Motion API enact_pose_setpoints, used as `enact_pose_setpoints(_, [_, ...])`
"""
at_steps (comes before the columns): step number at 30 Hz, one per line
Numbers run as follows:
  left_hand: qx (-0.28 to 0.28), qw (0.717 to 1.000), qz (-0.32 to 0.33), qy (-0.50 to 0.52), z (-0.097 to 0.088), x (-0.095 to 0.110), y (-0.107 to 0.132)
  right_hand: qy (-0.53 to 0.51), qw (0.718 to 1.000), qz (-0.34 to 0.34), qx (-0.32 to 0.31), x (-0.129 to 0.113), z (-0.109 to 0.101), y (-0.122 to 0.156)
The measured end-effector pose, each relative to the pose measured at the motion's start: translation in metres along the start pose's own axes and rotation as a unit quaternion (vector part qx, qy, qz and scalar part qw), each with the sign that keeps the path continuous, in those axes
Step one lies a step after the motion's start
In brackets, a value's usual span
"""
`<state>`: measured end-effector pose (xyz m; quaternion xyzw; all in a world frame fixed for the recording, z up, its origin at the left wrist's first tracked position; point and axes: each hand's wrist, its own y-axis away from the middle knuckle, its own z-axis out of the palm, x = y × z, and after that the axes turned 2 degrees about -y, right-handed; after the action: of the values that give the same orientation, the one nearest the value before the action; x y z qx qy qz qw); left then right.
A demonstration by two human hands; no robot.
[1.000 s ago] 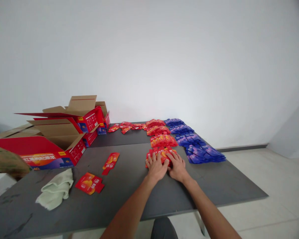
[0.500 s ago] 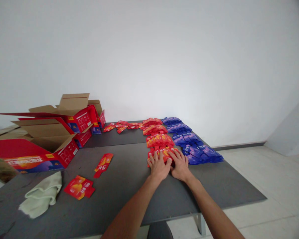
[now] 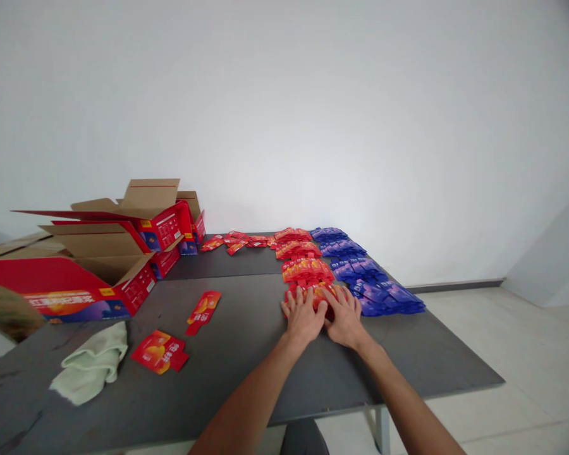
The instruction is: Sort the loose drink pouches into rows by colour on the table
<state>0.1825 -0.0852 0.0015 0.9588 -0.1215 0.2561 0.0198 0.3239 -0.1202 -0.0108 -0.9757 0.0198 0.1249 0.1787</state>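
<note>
My left hand (image 3: 303,318) lies with fingers spread on the nearest bunch of red packets (image 3: 318,292). Beside it, my right hand (image 3: 345,318) rests on the same bunch, fingers stretched forward and thumbs close together. The hands partly cover these packets. Behind them, more red packets (image 3: 307,270) with orange fruit prints overlap in rows running toward the wall. Just right of my right hand lie blue-purple packets (image 3: 384,296), also in overlapping rows.
Open red cardboard boxes (image 3: 140,287) stand at the left of the grey table (image 3: 237,379). Loose red packets (image 3: 159,351) and a pale green cloth (image 3: 95,363) lie at the front left. Several scattered red packets (image 3: 237,241) lie at the back, near the white wall (image 3: 284,114).
The view has turned slightly left, so the boxes and cloth sit further right in the picture. Both hands stay on the same bunch of red packets with little visible movement.
</note>
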Motion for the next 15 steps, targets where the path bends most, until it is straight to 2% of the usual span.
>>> enact_pose_setpoints(4, [0.009,1.000,0.006,-0.001,-0.013,-0.009,0.008,0.007,1.000,-0.021,0.009,-0.019,-0.006,-0.002])
enact_pose_setpoints(7, [0.023,1.000,0.002,-0.004,-0.026,-0.025,0.013,0.004,0.999,-0.040,0.017,-0.044,-0.006,-0.006])
enact_pose_setpoints(11, [0.056,0.998,-0.016,-0.016,-0.045,-0.060,0.016,-0.024,0.998,-0.063,0.018,-0.087,0.004,-0.014])
enact_pose_setpoints(15, [0.091,0.993,-0.047,-0.052,-0.064,-0.105,0.016,-0.057,0.996,-0.075,0.001,-0.132,0.025,-0.024])
